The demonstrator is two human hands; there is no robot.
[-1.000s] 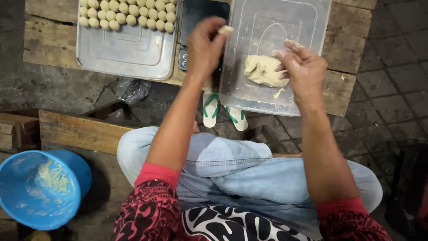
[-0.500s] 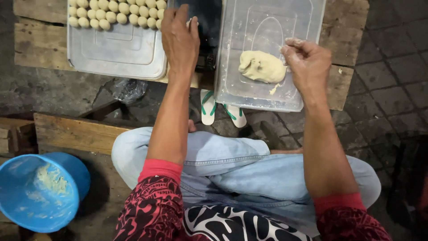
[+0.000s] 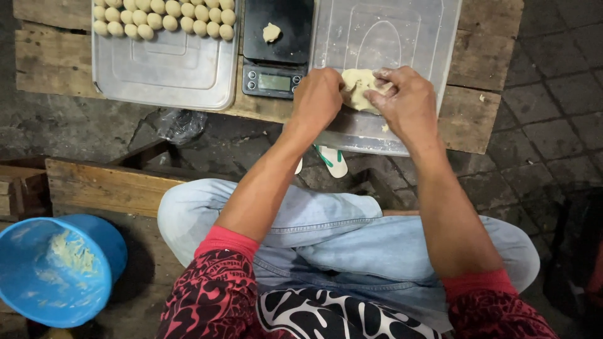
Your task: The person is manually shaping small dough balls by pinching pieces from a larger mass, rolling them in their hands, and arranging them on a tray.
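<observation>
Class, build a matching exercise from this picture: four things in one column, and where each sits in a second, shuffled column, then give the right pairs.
Things
1. small dough piece
2. dough balls
3. dough lump
4. blue bucket

Places
A. in rows on the metal tray
B. on the ground at lower left
C. on the black scale
D. between the left hand and right hand, over the clear plastic lid

Pairs: 1-C, 2-A, 3-D, 4-B

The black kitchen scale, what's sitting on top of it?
One small pale dough piece lies on the black kitchen scale. Its far edge is cut off by the picture, so anything there is unseen.
</observation>
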